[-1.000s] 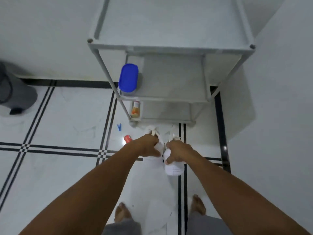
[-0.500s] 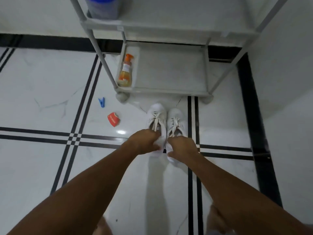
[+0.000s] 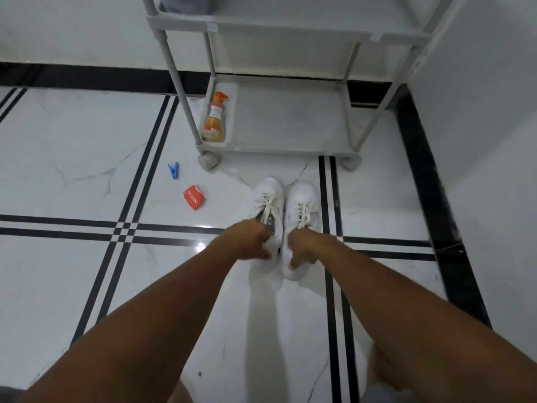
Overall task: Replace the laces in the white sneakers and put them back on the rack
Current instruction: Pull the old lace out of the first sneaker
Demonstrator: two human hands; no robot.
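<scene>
Two white laced sneakers stand side by side on the tiled floor, toes toward the grey rack (image 3: 279,151). My left hand (image 3: 252,241) grips the heel end of the left sneaker (image 3: 268,199). My right hand (image 3: 302,248) grips the heel end of the right sneaker (image 3: 302,203). Both heels are partly hidden under my fingers. The rack's bottom shelf lies just beyond the toes.
An orange spray bottle (image 3: 215,119) lies at the left end of the bottom shelf. A blue clothes peg (image 3: 173,170) and a red sachet (image 3: 193,197) lie on the floor to the left. A white wall (image 3: 479,112) closes the right side.
The view has tilted down and drawn nearer the floor. My hands and the sneakers have stayed together in front of the rack's bottom shelf.
</scene>
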